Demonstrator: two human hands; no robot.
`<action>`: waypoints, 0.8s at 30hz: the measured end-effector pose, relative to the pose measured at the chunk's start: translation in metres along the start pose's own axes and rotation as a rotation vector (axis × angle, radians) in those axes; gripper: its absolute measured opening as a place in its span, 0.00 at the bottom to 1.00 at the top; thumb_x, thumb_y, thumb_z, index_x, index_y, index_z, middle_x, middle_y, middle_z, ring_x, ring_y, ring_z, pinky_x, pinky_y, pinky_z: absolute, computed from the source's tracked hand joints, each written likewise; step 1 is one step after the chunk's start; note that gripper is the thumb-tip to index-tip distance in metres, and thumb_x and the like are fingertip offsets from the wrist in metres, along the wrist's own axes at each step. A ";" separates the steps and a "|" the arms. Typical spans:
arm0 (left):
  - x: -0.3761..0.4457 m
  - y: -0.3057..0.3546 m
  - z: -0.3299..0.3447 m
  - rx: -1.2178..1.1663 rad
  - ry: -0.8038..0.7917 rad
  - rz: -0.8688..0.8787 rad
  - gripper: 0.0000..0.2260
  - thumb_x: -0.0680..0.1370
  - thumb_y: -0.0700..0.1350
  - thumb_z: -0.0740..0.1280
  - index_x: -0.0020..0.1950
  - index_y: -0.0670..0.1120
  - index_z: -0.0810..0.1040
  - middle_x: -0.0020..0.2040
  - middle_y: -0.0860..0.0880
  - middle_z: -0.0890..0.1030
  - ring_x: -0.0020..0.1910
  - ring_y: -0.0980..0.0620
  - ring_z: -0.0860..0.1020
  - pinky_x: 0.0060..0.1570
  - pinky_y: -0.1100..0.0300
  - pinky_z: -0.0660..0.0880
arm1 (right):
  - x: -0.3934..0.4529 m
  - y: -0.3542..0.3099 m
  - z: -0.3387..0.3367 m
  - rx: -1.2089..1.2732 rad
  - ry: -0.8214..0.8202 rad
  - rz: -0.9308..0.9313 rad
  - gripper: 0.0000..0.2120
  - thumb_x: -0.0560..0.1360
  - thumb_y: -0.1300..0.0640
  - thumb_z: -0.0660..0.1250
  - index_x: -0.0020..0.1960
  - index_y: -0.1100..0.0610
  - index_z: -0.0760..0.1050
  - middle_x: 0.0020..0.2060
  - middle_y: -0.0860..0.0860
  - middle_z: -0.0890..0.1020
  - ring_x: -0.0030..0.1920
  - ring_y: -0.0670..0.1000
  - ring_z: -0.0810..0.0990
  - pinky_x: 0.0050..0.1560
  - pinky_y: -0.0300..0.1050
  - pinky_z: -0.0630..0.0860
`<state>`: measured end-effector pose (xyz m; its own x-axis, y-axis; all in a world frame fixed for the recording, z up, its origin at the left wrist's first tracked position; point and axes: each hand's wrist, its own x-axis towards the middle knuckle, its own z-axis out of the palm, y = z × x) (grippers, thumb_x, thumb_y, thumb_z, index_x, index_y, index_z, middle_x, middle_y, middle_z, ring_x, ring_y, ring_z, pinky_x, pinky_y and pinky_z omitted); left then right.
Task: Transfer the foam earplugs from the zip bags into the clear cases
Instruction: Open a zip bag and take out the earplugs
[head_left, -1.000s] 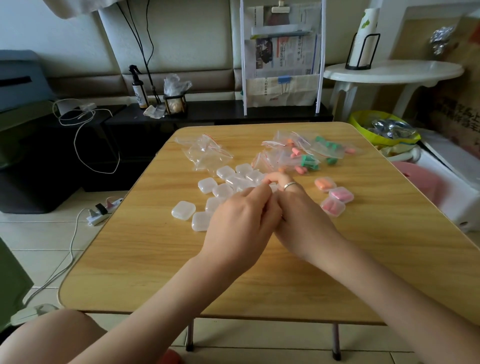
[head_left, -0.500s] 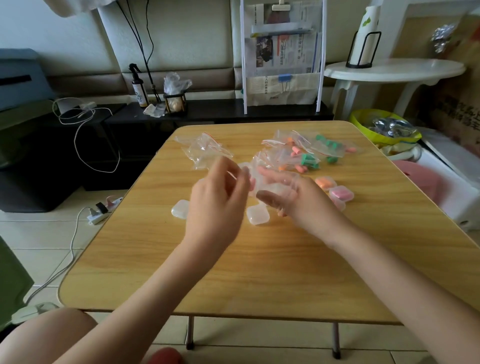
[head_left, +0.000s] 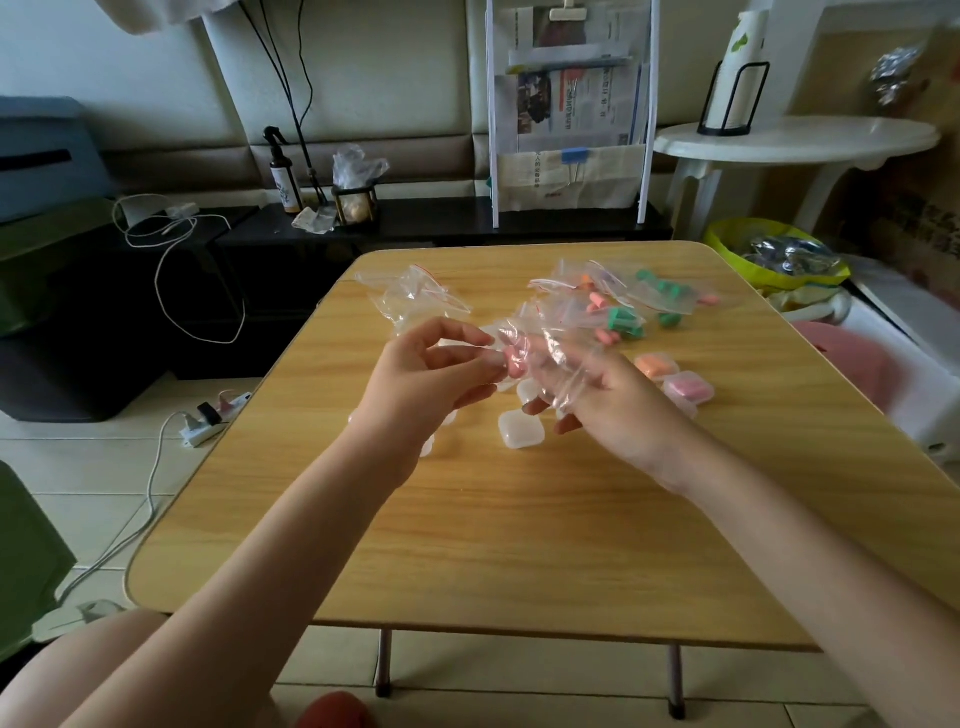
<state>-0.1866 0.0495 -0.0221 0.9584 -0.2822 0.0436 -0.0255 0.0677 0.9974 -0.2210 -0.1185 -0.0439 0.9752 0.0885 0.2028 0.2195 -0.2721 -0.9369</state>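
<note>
Both hands are raised over the table; the right hand has its fingers curled under a crumpled zip bag, holding it, while the left hand pinches a pink earplug at the bag's mouth; draw the plug out gently, keeping the bag steady, then lower it into the empty clear case just below; filled cases sit to the right, more bags behind; the wooden folding table stands on tiled floor, a newspaper rack beyond
</note>
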 end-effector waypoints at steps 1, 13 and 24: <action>0.000 0.000 0.000 0.001 0.004 0.016 0.06 0.73 0.33 0.70 0.44 0.43 0.76 0.40 0.44 0.82 0.39 0.52 0.81 0.43 0.64 0.78 | 0.000 0.001 0.001 0.012 -0.004 0.020 0.15 0.76 0.42 0.58 0.60 0.42 0.74 0.53 0.42 0.78 0.53 0.47 0.81 0.48 0.42 0.76; 0.005 -0.002 0.003 -0.535 -0.043 -0.219 0.06 0.77 0.29 0.62 0.44 0.39 0.72 0.39 0.43 0.78 0.36 0.51 0.83 0.40 0.63 0.80 | 0.000 0.000 0.000 0.057 0.093 -0.125 0.14 0.77 0.68 0.65 0.53 0.49 0.78 0.39 0.38 0.83 0.43 0.37 0.81 0.38 0.29 0.73; 0.001 -0.002 0.009 -0.492 -0.221 -0.293 0.08 0.69 0.37 0.68 0.46 0.37 0.75 0.37 0.44 0.81 0.36 0.51 0.82 0.38 0.62 0.80 | -0.001 -0.005 0.005 0.037 0.051 -0.226 0.02 0.79 0.61 0.61 0.48 0.57 0.71 0.38 0.40 0.79 0.41 0.42 0.77 0.41 0.37 0.75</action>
<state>-0.1877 0.0409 -0.0237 0.8224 -0.5444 -0.1651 0.4151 0.3758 0.8285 -0.2234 -0.1126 -0.0410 0.9018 0.0946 0.4218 0.4322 -0.2154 -0.8757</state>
